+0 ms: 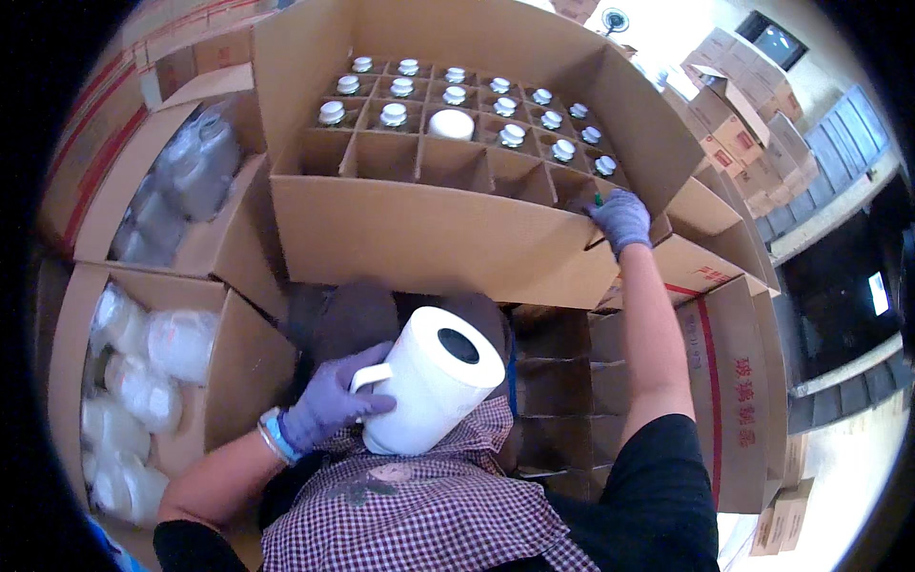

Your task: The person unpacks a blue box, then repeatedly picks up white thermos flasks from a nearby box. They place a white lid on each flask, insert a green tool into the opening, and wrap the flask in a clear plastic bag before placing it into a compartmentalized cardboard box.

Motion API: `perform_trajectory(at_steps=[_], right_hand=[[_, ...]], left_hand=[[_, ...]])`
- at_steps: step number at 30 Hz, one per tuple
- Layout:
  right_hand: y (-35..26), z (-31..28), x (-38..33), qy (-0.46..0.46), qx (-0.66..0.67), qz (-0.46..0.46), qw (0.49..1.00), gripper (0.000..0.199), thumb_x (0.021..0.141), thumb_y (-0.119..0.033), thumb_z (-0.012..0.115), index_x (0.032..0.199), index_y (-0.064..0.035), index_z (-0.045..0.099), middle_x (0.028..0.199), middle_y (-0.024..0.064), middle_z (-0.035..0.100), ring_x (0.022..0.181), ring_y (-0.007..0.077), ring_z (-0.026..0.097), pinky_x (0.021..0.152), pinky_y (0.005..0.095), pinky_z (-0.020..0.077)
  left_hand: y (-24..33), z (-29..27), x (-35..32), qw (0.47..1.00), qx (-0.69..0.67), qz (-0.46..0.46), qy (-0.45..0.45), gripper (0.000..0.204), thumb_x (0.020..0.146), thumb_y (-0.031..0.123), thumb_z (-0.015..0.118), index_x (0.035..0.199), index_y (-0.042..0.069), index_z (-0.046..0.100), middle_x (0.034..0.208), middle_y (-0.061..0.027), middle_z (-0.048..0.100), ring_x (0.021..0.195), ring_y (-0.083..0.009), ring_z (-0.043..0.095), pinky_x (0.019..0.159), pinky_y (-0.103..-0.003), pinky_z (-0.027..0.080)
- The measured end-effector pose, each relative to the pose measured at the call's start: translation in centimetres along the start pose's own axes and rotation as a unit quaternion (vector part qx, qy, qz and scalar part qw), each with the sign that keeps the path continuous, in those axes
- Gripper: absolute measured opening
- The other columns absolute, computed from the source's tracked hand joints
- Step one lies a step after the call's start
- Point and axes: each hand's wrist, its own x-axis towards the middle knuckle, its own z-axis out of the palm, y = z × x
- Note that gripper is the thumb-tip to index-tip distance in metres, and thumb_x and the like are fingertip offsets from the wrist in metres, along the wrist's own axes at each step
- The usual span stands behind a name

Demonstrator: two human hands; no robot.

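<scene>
Head view: white jug (429,391) tilted over the lap, left hand's (341,400) fingers grasping its handle! Right hand (624,221) at the divided carton's (438,234) front corner, grip impossible to tell. White-capped bottles (393,115) line the rear rows, seemingly done; front row apparently left.

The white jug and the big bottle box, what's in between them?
In the head view, the person's dark-clothed knees show between the white jug and the front wall of the big bottle box; the jug hides part of one knee.
</scene>
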Motion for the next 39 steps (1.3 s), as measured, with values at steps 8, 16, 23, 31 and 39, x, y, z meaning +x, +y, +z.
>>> perform_trajectory(at_steps=[8,16,23,31,39], right_hand=[[3.0,-4.9,-4.8,0.094,0.406,-0.120,0.901,0.025,0.090,-0.017,0.068,0.111,-0.0026,0.072,0.082,0.0144,0.071,0.077,0.0287,0.068,0.075,0.0364,0.0520],[-5.3,-14.8,-24.5,0.183,0.178,-0.590,0.766,0.032,0.073,-0.016,0.077,0.100,-0.0284,0.066,0.109,0.0077,0.061,0.105,0.0304,0.061,0.098,0.0531,0.0476],[-6.7,-12.9,-25.1,0.247,0.085,-0.716,0.647,0.032,0.072,-0.020,0.075,0.102,-0.0191,0.064,0.124,0.0057,0.064,0.120,0.0313,0.059,0.103,0.0504,0.0469],[-6.0,-10.2,-24.7,0.269,0.137,-0.792,0.531,0.029,0.081,-0.015,0.064,0.108,-0.0038,0.070,0.127,0.0095,0.064,0.118,0.0228,0.061,0.107,0.0376,0.0476],[-7.3,-12.0,-24.7,0.071,0.126,-0.762,0.631,0.016,0.081,-0.025,0.065,0.085,-0.0091,0.065,0.086,0.0090,0.065,0.089,0.0285,0.069,0.082,0.0428,0.0556]], left_hand=[[1.0,-2.9,0.9,0.996,-0.025,-0.063,-0.063,0.081,0.078,0.023,0.080,0.149,0.003,0.047,0.121,-0.0025,0.068,0.103,-0.0115,0.063,0.088,-0.026,0.051],[-2.0,-5.1,5.1,0.970,-0.108,-0.101,-0.192,0.055,0.074,0.014,0.082,0.125,-0.002,0.066,0.107,-0.0069,0.072,0.088,-0.0136,0.067,0.078,-0.027,0.054],[-5.1,-4.9,9.8,0.940,-0.072,-0.073,-0.327,0.053,0.076,0.015,0.084,0.123,-0.004,0.067,0.101,-0.0056,0.073,0.080,-0.0107,0.066,0.068,-0.023,0.052],[-3.1,-3.5,9.5,0.930,-0.096,-0.120,-0.334,0.060,0.074,0.013,0.087,0.128,-0.003,0.065,0.112,-0.0100,0.073,0.098,-0.0175,0.070,0.087,-0.032,0.057],[0.7,-0.9,6.0,0.968,-0.015,-0.089,-0.236,0.063,0.072,0.024,0.085,0.126,-0.003,0.065,0.109,-0.0059,0.073,0.095,-0.0134,0.067,0.083,-0.029,0.054]])
